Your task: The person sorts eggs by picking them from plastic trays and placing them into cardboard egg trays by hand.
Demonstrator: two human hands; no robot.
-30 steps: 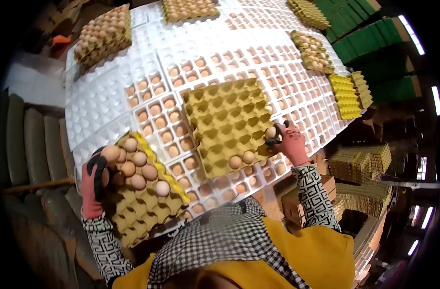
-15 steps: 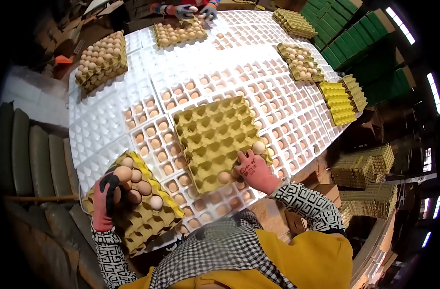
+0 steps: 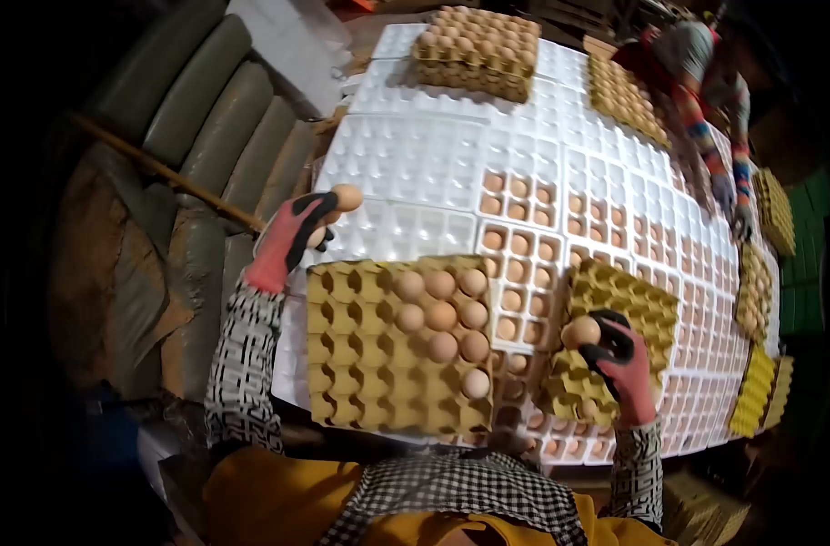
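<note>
My left hand [image 3: 292, 235], in a pink and black glove, is closed around eggs left of the near tray. One egg [image 3: 347, 197] sticks out at the fingertips and another egg [image 3: 317, 237] shows under the fingers. In front of me lies a cardboard egg tray [image 3: 356, 378] with several eggs [image 3: 441, 316] toward its right side. My right hand [image 3: 622, 357] grips an egg [image 3: 581, 332] above a second cardboard egg tray [image 3: 628, 296]. One more egg [image 3: 588, 409] sits near that tray's front edge.
White plastic trays [image 3: 415, 150] cover the table, several cells filled with eggs. A stack of full egg trays [image 3: 478, 55] stands at the far side. Another person's gloved hands [image 3: 731, 202] work at the far right. Dark padded sacks [image 3: 224, 136] line the left.
The view has swung left. My right hand, earlier at the second tray's near corner by an egg, now grips an egg above that tray. My left hand still holds eggs, now beside the near tray.
</note>
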